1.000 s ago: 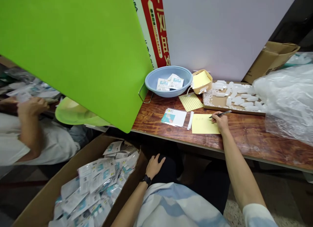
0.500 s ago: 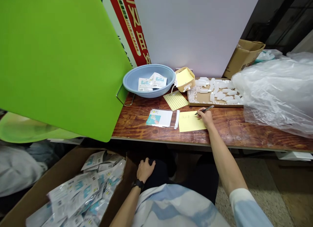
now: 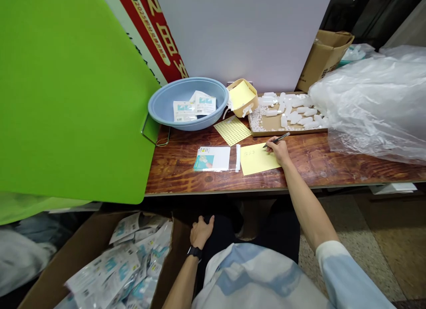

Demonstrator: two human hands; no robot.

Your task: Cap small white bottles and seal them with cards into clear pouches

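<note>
My right hand is closed around a dark pen, its tip on a yellow paper sheet near the table's front edge. Faint handwriting shows on the sheet's upper left. My left hand rests on my thigh below the table, fingers apart and holding nothing. Left of the yellow sheet lies a clear zip bag with a white and teal printed card inside. Behind them is a yellow sheet of small round stickers.
A blue basin holds white packets. Beside it stand a small box with yellow paper and a cardboard tray of small white bottles. Clear plastic covers the right side. A carton of packets sits lower left; a green board rises left.
The whole view has shifted slightly with the head. My right hand and pen still rest on the yellow sheet, and my left hand stays on my thigh.
</note>
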